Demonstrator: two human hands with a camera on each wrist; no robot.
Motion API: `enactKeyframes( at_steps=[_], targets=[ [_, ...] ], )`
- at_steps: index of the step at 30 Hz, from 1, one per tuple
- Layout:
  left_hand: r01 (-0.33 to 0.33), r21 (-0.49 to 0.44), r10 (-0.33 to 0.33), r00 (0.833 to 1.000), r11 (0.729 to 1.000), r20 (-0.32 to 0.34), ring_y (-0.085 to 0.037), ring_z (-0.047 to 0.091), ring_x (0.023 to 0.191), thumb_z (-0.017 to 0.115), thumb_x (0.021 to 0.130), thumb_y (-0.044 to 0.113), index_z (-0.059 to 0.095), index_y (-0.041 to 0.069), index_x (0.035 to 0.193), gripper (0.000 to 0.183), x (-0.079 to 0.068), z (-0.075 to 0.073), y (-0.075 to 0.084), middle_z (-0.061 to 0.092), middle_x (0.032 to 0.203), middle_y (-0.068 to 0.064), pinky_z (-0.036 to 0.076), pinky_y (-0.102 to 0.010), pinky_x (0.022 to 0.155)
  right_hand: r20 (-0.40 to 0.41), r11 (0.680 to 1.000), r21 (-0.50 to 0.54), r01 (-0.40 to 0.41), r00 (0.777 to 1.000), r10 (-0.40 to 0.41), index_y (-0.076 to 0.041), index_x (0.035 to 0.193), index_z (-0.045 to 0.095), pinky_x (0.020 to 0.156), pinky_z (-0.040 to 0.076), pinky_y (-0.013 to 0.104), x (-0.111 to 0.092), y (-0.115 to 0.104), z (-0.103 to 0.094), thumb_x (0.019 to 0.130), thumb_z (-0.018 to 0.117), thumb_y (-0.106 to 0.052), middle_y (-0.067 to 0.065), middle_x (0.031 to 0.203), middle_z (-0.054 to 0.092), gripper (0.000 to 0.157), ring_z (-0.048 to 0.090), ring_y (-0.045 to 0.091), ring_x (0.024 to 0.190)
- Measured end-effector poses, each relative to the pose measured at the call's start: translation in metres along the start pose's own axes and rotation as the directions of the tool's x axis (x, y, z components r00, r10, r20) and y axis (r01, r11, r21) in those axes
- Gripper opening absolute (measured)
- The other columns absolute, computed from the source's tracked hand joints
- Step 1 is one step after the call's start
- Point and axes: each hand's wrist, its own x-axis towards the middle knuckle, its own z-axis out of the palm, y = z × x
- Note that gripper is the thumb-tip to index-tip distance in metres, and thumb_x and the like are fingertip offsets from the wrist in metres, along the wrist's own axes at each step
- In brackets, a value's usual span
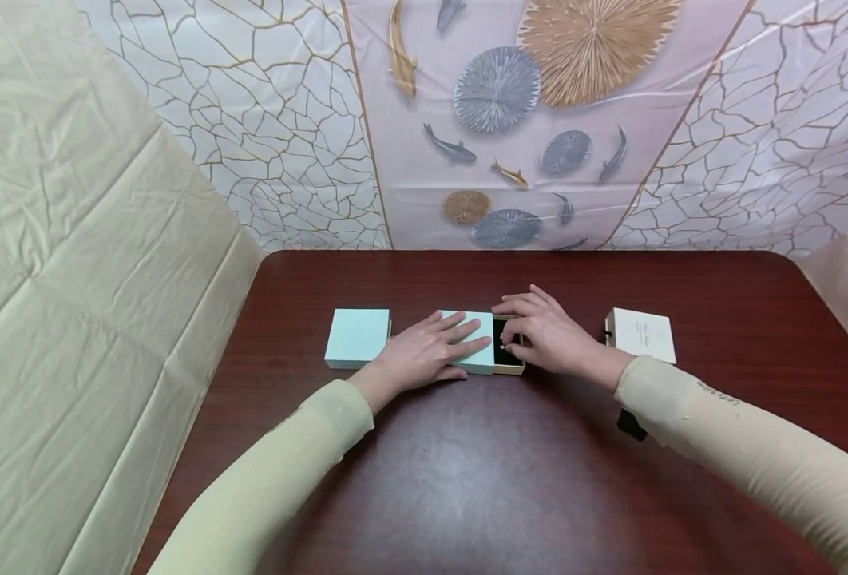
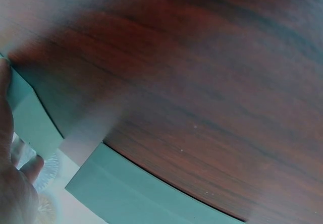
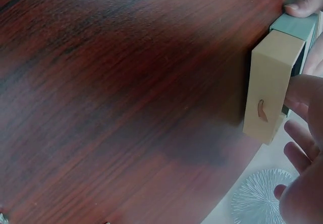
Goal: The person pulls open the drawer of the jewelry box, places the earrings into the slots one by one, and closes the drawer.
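My left hand [image 1: 434, 347] lies with fingers spread flat on top of a pale blue drawer-style jewelry box [image 1: 476, 361]. The box's cream drawer [image 3: 275, 57] is pulled partway out to the right, with a small ribbon tab on its front. Inside it a black lining [image 1: 508, 357] shows. My right hand [image 1: 549, 331] reaches into the drawer from the right, thumb and index finger pinching a small shiny piece of jewelry [image 1: 502, 346]. The other fingers extend over the drawer's far edge. That piece's exact form is too small to make out.
Another pale blue box [image 1: 357, 337] sits to the left, beside the left wrist. A cream box [image 1: 641, 334] with printed lettering stands at the right, behind the right forearm. Something small and black [image 1: 632, 425] shows under the right cuff. Patterned cloth [image 1: 496, 208] hangs behind the table.
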Motion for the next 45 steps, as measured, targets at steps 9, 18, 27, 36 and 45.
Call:
enactKeyframes(
  at_steps=[9,18,27,36,45],
  targets=[
    [0.002,0.017,-0.002,1.000,1.000,-0.002,-0.032,0.036,0.158,0.058,0.109,0.051,0.043,0.025,0.166,0.065,0.000,-0.001,0.001,0.040,0.170,-0.010,0.037,-0.050,0.125,0.001,0.999,-0.039,0.018,1.000,-0.018,-0.015,0.086,0.076,0.123,0.022,0.073,0.000,-0.002,0.000,0.088,0.085,-0.005,0.018,0.141,0.066,0.014,0.051,0.043,0.143],
    [0.005,0.002,-0.005,1.000,1.000,0.000,-0.032,0.037,0.158,0.060,0.108,0.050,0.043,0.025,0.166,0.065,-0.001,-0.001,0.002,0.040,0.170,-0.010,0.036,-0.051,0.125,-0.020,0.997,-0.070,0.021,1.000,-0.022,-0.012,0.088,0.078,0.124,0.023,0.072,-0.002,-0.003,0.001,0.088,0.084,-0.002,0.019,0.140,0.067,0.012,0.052,0.044,0.141],
    [0.002,-0.008,-0.002,1.000,1.000,-0.011,-0.033,0.037,0.157,0.061,0.108,0.049,0.044,0.024,0.165,0.065,-0.001,-0.001,0.003,0.041,0.169,-0.011,0.037,-0.051,0.125,-0.034,0.995,-0.092,0.035,0.999,-0.039,-0.013,0.087,0.077,0.124,0.023,0.071,-0.004,-0.004,0.001,0.087,0.086,-0.003,0.019,0.139,0.067,0.013,0.053,0.043,0.141],
    [0.005,-0.024,-0.005,1.000,1.000,-0.010,-0.033,0.037,0.158,0.062,0.108,0.048,0.044,0.024,0.165,0.065,-0.001,-0.001,0.003,0.041,0.169,-0.011,0.036,-0.052,0.126,-0.056,0.996,-0.088,0.030,0.998,-0.035,-0.012,0.089,0.077,0.125,0.021,0.070,-0.007,-0.006,-0.003,0.087,0.087,-0.010,0.018,0.140,0.067,0.010,0.053,0.043,0.141],
    [0.003,-0.017,-0.004,1.000,1.000,-0.011,-0.033,0.037,0.157,0.061,0.108,0.049,0.044,0.024,0.165,0.065,-0.001,-0.001,0.002,0.042,0.169,-0.011,0.036,-0.051,0.126,-0.099,0.997,-0.068,-0.025,0.995,0.018,-0.008,0.093,0.079,0.126,0.020,0.069,-0.014,-0.001,-0.014,0.086,0.085,-0.009,0.018,0.142,0.066,0.010,0.052,0.042,0.142]
  ],
)
